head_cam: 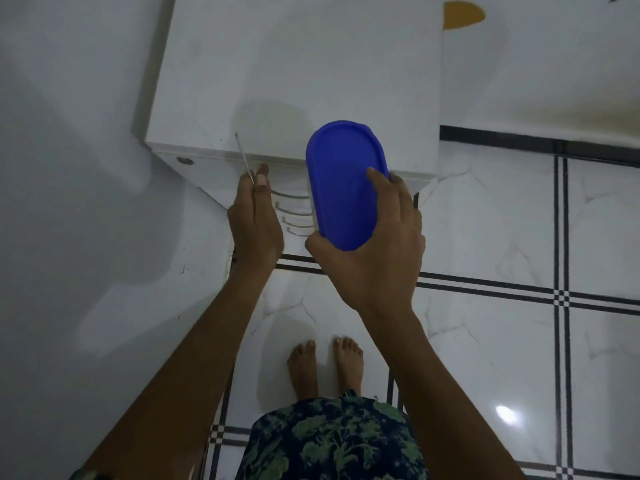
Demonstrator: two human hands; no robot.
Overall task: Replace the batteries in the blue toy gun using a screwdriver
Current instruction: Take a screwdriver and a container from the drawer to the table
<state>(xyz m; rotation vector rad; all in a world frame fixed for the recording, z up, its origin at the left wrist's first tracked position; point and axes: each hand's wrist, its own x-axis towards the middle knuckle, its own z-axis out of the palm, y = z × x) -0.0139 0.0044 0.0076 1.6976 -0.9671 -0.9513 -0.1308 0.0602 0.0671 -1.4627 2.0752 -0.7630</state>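
My right hand (377,247) grips a container with a blue oval lid (343,181), held in the air over the front edge of a white cabinet (298,64). Only the lid and a sliver of pale wall beneath it show; its contents are hidden. My left hand (254,220) is closed around a thin metal screwdriver (243,155), whose shaft sticks up and away over the cabinet's front edge. The handle is hidden in my palm. No blue toy gun is in view.
The cabinet stands against a white wall (69,133) on the left, with a round fitting (184,161) on its front. White floor tiles with black lines (519,292) spread below and right. My bare feet (325,365) stand close to the cabinet. A white cloth with a yellow patch (462,13) lies at the top right.
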